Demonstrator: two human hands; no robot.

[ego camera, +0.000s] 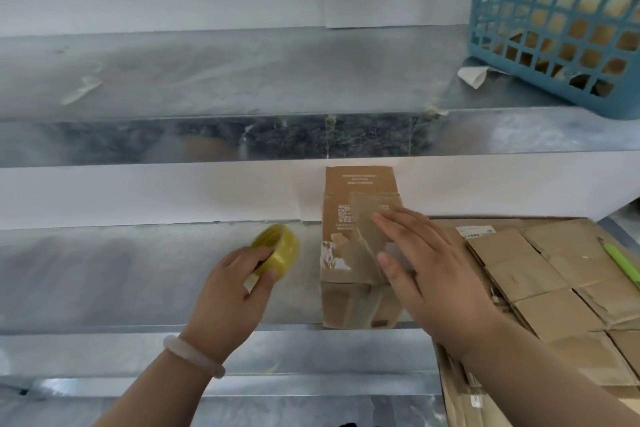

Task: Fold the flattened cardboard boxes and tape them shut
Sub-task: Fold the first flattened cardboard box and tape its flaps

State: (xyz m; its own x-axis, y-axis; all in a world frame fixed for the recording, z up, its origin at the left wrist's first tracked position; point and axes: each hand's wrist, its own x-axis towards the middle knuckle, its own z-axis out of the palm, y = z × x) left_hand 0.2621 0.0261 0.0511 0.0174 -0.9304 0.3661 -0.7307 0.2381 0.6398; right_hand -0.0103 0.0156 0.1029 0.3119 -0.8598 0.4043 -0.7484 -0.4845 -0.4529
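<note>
A small brown cardboard box point(349, 253) stands on the metal work surface point(138, 274), its far flap raised against the white wall. My right hand point(426, 263) lies flat with straight fingers on the box's folded top flaps. To the left of the box, my left hand point(239, 281) grips a yellow roll of tape point(278, 246) just above the surface. A stack of flattened cardboard boxes point(540, 281) lies to the right of the box, under my right forearm.
A blue plastic basket point(554, 21) with cardboard pieces inside sits on the upper metal shelf point(242, 80) at the far right. A green pen point(623, 263) rests on the flattened stack near the right edge. A scrap of paper point(472, 74) lies beside the basket.
</note>
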